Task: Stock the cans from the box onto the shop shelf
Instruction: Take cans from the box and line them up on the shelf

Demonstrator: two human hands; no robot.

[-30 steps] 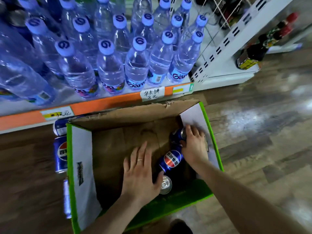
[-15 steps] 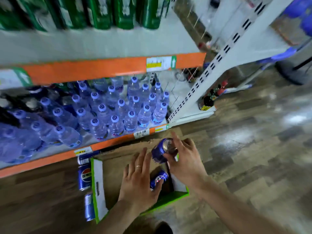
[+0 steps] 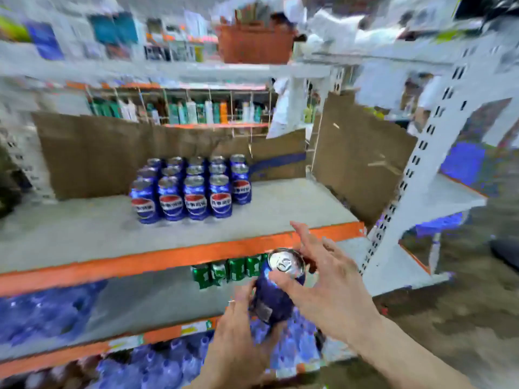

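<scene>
The fingers (image 3: 247,290) of the left hand (image 3: 238,341) curl round the lower body of a blue can (image 3: 276,296), gripping it from the left and underneath. The right hand (image 3: 328,284) lies against the can's right side with its fingers spread and fairly straight, the thumb laid across the can just under the silver top; whether the other fingers touch the can cannot be told through the blur. The can is tilted, its top towards the shelving, and is held in the air in front of and below the orange-edged middle shelf (image 3: 174,254). Under that edge stands a row of green cans (image 3: 227,269), and lower still a mass of blurred blue water bottles (image 3: 50,313). On the grey shelf surface above, a block of blue cans (image 3: 191,189) stands upright in tidy rows, left of centre. Brown cardboard (image 3: 92,153) lines the shelf's back and right side.
</scene>
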